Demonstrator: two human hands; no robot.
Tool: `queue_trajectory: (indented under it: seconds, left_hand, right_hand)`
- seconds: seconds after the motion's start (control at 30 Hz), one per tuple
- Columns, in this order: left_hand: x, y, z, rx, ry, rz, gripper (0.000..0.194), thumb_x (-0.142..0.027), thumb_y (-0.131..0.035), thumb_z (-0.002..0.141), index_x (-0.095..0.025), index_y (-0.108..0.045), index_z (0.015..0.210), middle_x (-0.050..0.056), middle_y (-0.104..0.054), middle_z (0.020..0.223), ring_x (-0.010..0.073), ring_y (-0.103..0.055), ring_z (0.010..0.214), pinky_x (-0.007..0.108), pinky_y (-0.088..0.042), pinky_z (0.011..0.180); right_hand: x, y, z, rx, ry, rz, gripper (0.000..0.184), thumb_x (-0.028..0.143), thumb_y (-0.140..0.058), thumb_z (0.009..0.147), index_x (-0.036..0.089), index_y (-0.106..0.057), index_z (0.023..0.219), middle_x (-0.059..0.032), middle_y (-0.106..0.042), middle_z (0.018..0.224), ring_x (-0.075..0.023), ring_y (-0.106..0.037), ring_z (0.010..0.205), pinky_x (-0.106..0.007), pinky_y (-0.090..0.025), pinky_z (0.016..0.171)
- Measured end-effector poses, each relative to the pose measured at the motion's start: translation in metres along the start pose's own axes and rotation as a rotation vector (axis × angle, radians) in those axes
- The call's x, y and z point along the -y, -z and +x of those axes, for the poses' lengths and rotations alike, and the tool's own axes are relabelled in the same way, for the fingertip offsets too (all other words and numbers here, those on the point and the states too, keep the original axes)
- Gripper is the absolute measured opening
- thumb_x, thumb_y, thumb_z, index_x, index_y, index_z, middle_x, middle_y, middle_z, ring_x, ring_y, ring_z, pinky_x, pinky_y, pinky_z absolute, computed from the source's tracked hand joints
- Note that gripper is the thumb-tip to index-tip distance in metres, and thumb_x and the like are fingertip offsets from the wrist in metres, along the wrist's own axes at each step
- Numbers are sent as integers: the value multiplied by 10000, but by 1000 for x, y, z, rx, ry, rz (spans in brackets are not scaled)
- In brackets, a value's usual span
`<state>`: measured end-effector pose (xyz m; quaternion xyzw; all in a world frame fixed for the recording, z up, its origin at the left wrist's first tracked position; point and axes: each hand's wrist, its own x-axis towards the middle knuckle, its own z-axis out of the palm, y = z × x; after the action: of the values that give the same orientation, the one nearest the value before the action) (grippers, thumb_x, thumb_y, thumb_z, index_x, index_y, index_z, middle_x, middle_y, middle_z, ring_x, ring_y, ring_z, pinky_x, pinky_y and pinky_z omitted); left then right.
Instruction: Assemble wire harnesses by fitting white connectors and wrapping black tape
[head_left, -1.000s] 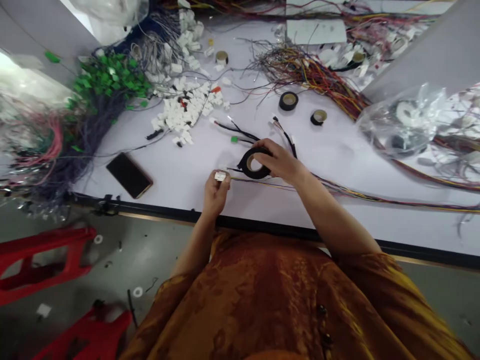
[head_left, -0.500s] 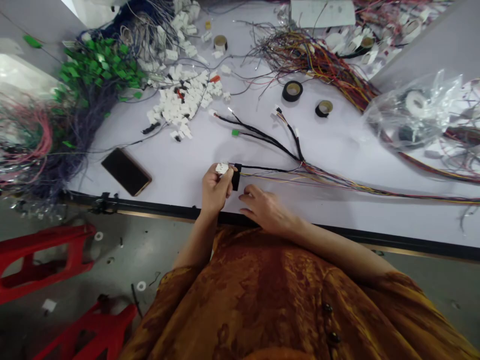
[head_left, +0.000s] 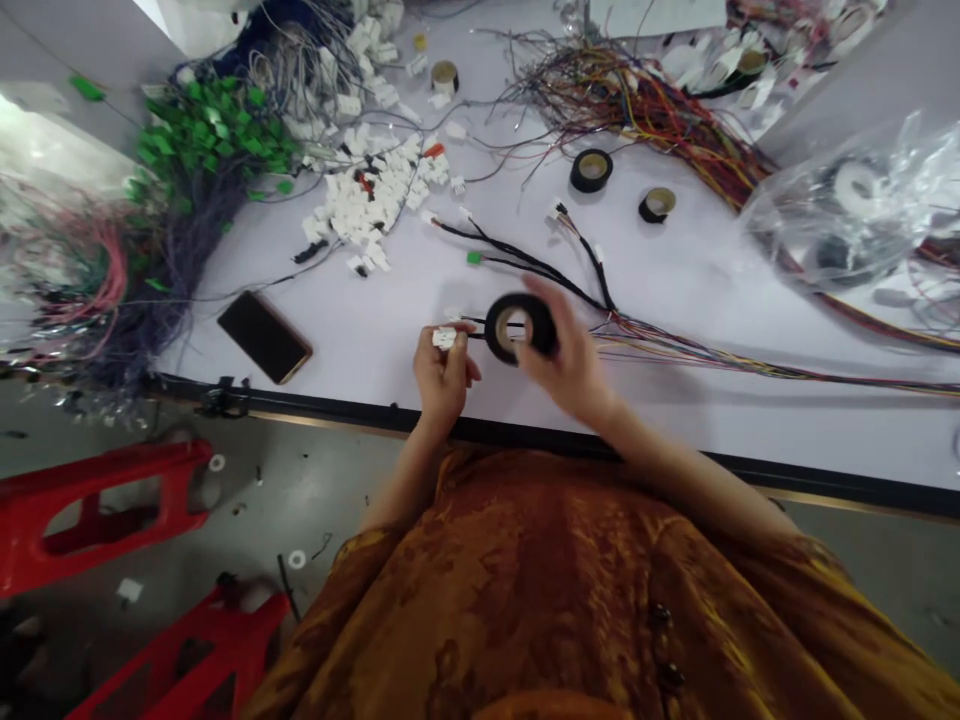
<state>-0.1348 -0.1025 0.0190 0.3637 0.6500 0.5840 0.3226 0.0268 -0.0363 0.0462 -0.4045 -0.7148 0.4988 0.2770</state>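
A work table seen from above, from the wearer's head. The white table [head_left: 675,430] crosses the frame, its front edge bound by a black strip [head_left: 525,432]. Beyond that edge lies a grey floor [head_left: 847,580], with two red plastic stools [head_left: 97,520] at lower left. The person's orange-gold garment [head_left: 547,600] fills the lower middle, up against the edge.

On the far part of the table are a tangle of multicoloured wires [head_left: 622,100], a clear plastic bag [head_left: 832,205] at right, a bunch of green connectors [head_left: 214,140] and a heap of white connectors [head_left: 367,195]. Two smaller tape rolls [head_left: 591,170] stand apart from the hands, and a dark phone [head_left: 264,337] lies well to their left.

Centre: a wire harness [head_left: 525,262] with black branches, its coloured leads [head_left: 750,368] running right to the frame edge.

Detail: the left hand [head_left: 442,378] is closed, pinching a white connector [head_left: 444,338], from which a black wire [head_left: 474,335] runs right. The blurred right hand [head_left: 570,345] holds a black tape roll [head_left: 520,328] upright, fingers spread around it, just beside the left hand and in line with the wire. Whether the wire passes through the roll's core cannot be told. White tabletop shows between the hands and the front edge.
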Motion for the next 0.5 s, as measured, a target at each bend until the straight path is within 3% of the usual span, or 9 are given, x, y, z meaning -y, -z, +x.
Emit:
queue_trajectory:
  seconds: [0.07, 0.13, 0.23, 0.3, 0.37, 0.4, 0.43, 0.5]
  left_hand:
    - [-4, -2, 3, 44, 78, -35, 296, -486, -598, 941, -191, -613, 941, -71, -502, 485, 57, -385, 326, 215, -289, 363]
    - [-9, -3, 2, 70, 84, -53, 310, -500, -603, 934, -190, -603, 935, -41, -586, 569, 69, -479, 371, 215, -372, 398]
    - [-15, -1, -5, 112, -85, 20, 275, -467, -627, 925, -202, -555, 932, 40, -721, 886, 132, -701, 673, 273, -560, 648]
    - [-14, -1, -10, 162, -221, 114, 259, -439, -642, 919, -206, -532, 903, 60, -730, 974, 165, -729, 869, 313, -576, 799]
    - [-11, -3, -12, 124, -245, 126, 271, -441, -637, 920, -208, -501, 893, 68, -728, 1001, 162, -730, 866, 291, -577, 738]
    - [-9, -5, -11, 71, -206, 100, 282, -452, -626, 925, -209, -485, 901, 69, -726, 1009, 144, -726, 783, 260, -561, 641]
    - [-7, -6, -10, 14, -146, 66, 292, -466, -611, 931, -209, -473, 911, 66, -727, 999, 116, -701, 662, 226, -516, 534]
    - [-5, -10, -4, -37, -16, 13, 309, -491, -592, 938, -205, -475, 928, 52, -732, 924, 58, -583, 449, 188, -392, 390]
  right_hand:
    - [-2, 1, -33, 83, 170, -185, 343, 256, -544, 885, 271, -598, 1223, -74, -635, 1007, -182, -615, 786, -316, -548, 676]
    - [-2, 0, -41, 62, 213, -203, 250, 268, -560, 889, 245, -612, 1132, -87, -617, 1059, -167, -604, 791, -306, -547, 678]
    - [1, -3, -5, -79, -32, 15, 367, 381, -655, 857, 221, -540, 1167, -54, -608, 962, -105, -516, 607, -246, -479, 513]
    - [3, -1, 30, -1, -307, 178, 490, 388, -719, 806, 210, -498, 1205, -2, -582, 799, -83, -433, 494, -217, -375, 397]
    - [3, 3, 50, 59, -502, 321, 395, 338, -658, 838, 198, -504, 1174, 33, -526, 689, -73, -350, 433, -207, -280, 347]
    - [2, 6, 50, 33, -529, 365, 346, 316, -597, 869, 201, -505, 1181, 33, -519, 684, -74, -334, 427, -209, -270, 348]
    - [-1, 9, 43, -21, -494, 376, 334, 302, -545, 890, 212, -502, 1208, 22, -535, 712, -81, -351, 438, -214, -294, 361]
    - [-6, 14, 13, -105, -266, 284, 393, 310, -524, 900, 253, -490, 1287, -19, -595, 842, -114, -480, 540, -242, -420, 446]
